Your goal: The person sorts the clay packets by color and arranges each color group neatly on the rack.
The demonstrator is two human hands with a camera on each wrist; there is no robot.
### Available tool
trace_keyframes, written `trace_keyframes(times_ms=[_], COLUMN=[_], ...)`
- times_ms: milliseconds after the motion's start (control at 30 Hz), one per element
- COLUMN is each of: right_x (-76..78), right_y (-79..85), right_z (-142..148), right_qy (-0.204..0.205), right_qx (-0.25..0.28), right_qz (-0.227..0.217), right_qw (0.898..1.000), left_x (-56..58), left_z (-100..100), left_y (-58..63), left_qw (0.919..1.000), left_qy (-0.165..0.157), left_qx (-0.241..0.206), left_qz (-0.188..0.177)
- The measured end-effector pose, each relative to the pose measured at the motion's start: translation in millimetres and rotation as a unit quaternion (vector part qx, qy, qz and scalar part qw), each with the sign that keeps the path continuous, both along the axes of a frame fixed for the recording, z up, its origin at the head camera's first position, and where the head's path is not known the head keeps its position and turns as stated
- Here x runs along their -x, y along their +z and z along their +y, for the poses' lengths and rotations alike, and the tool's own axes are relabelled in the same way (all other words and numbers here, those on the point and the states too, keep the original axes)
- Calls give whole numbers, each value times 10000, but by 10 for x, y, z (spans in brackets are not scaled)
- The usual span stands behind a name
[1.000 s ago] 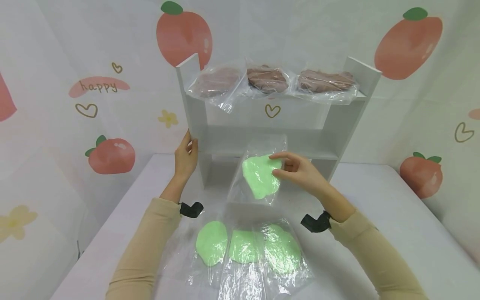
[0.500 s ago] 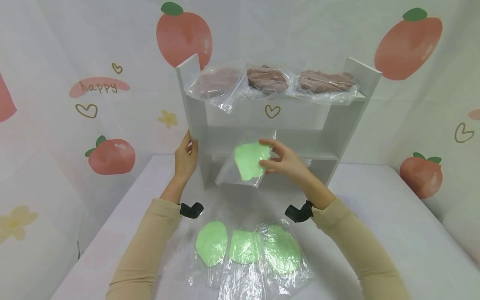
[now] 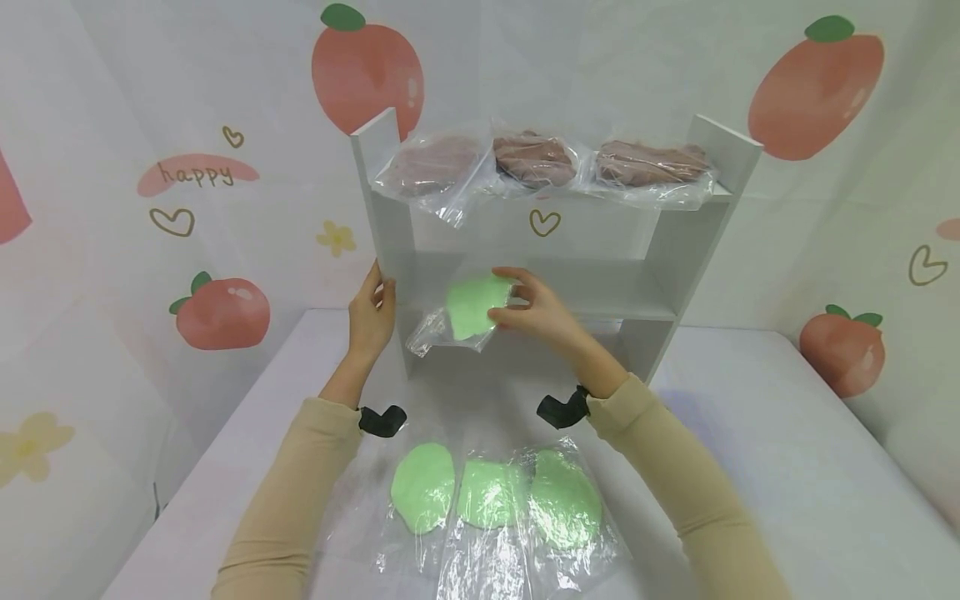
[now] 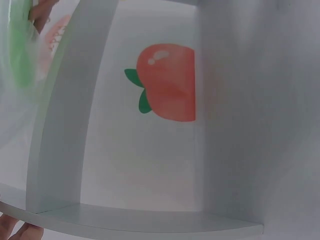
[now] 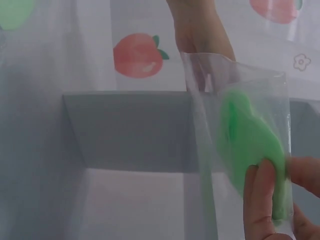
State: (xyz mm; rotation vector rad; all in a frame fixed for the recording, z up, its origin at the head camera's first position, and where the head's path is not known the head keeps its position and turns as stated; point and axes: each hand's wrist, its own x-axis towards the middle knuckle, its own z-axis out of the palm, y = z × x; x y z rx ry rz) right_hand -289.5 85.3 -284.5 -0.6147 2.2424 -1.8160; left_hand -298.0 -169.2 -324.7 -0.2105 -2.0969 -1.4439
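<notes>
My right hand (image 3: 536,312) pinches a clear plastic bag holding a flat light-green slab (image 3: 472,308), in front of the middle shelf toward its left side. In the right wrist view the green slab (image 5: 250,140) shows through the film, with fingers and thumb gripping its lower right edge. My left hand (image 3: 371,317) holds the left side panel of the white shelf unit (image 3: 393,242) from outside. A few of its fingertips (image 4: 25,232) show past the panel's edge in the left wrist view.
Three bags with brownish contents (image 3: 534,158) lie on the top shelf. Three more bagged green slabs (image 3: 487,494) lie in a row on the white table (image 3: 720,467) in front of the unit. A fruit-print cloth (image 3: 225,75) hangs behind.
My right hand has carried the bagged green slab up and to the left, from low in front of the unit to the middle shelf. The left hand stays on the panel.
</notes>
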Motion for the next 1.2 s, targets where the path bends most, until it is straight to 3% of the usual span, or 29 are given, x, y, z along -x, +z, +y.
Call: trace_keyframes(times_ms=[433,700,1067,1200], right_x=[144,211,255,265], right_y=[1,9,20,34], right_z=[-248,-360,-457,-486], right_qy=[-455,-951,-1195,-1154], right_qx=[49,-242,-372,-464], right_qz=[-72,-173,-230,-320], right_qw=[9989,9950,9919,9917], left_x=[9,0,29,-39], left_z=[-14,-5,-9,18], left_y=[-2,1,-15,52], left_qw=[9998,9999,9999,9996], left_qy=[-111,-127,-67,-138], left_qx=[-124,-66,-138,-204], left_qz=[-109,-69,11,-108])
